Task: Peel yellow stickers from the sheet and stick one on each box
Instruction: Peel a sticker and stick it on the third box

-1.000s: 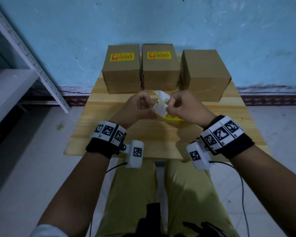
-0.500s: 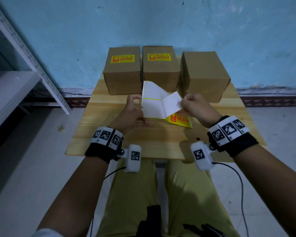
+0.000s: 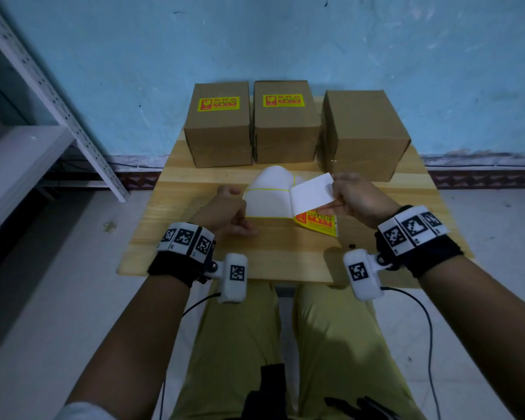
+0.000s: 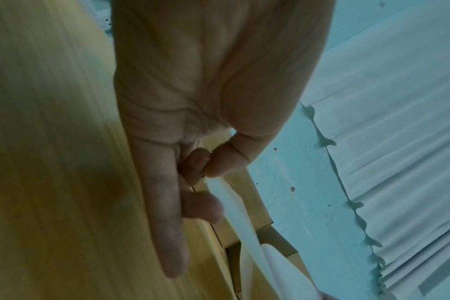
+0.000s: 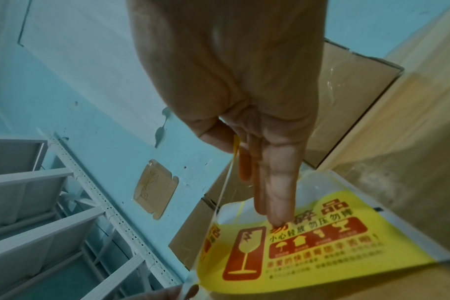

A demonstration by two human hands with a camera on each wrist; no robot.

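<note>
Both hands (image 3: 225,213) (image 3: 358,198) have spread farther, lifting the sticker (image 3: 312,195) off the sheet (image 3: 267,204).

Storeroom or packing corner; bare blue wall (image 3: 285,40); slotted metal shelving (image 3: 52,95); cardboard boxes (image 3: 219,125).

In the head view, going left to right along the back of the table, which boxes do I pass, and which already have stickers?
Left cardboard box with a yellow sticker → middle cardboard box with a yellow sticker → right cardboard box, top bare.
</note>
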